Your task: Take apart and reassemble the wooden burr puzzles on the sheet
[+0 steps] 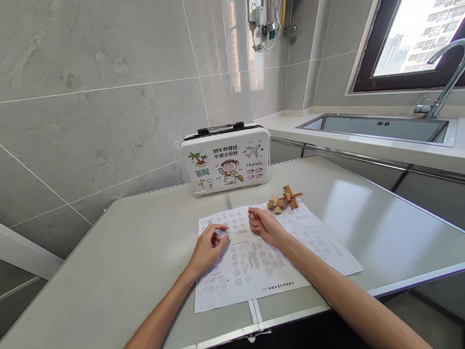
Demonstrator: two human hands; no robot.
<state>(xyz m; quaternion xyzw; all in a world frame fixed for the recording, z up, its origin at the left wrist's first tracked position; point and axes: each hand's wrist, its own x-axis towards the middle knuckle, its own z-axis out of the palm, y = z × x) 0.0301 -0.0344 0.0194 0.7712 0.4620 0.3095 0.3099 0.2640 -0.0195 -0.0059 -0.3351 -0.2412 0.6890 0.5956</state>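
A large printed instruction sheet (284, 282) lies flat on the table, covered with small puzzle diagrams and upside-down text. My left hand (210, 248) rests over its left edge, fingers loosely bent and the thumb apart from them, holding nothing. On the upper middle of the sheet lies my right hand (265, 225), its fingers curled in toward the palm, with no object showing in them. Just beyond the right hand, at the sheet's far edge, two wooden interlocking puzzles sit side by side: a lighter, knobbly one (276, 204) and a browner cross-shaped one (291, 197).
A white cartoon travel case (228, 161) with a black handle stands upright at the back of the folding table (143, 271), near the tiled wall. To the right are a counter with a sink (384, 125), a faucet (449, 74) and a window. The table's front edge has a metal latch (252, 337).
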